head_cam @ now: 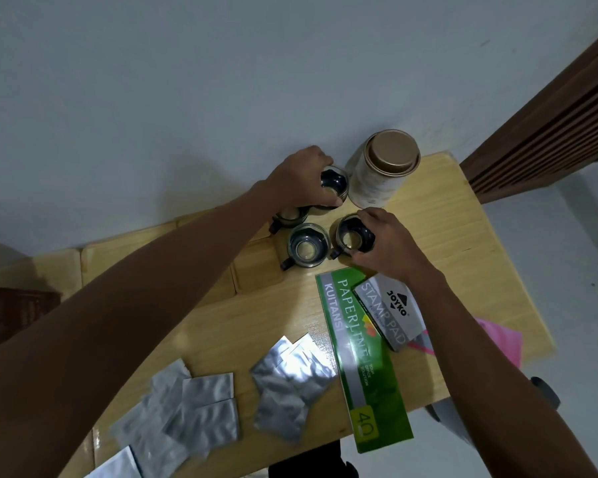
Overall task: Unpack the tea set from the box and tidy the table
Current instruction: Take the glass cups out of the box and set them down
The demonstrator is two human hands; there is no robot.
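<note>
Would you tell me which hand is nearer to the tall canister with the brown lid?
Left, narrowly. The left hand grips a glass cup standing right beside the canister. The right hand holds another cup just in front of it, fingertips close to its base.

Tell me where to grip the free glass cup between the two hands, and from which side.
Take the free cup by its dark handle, which sticks out toward the near left, away from its neighbours. Come in from that side: the left hand and right hand are each on a neighbouring cup, so the far and right sides look crowded. A top-down rim pinch also seems workable, since it stands upright and open.
</note>
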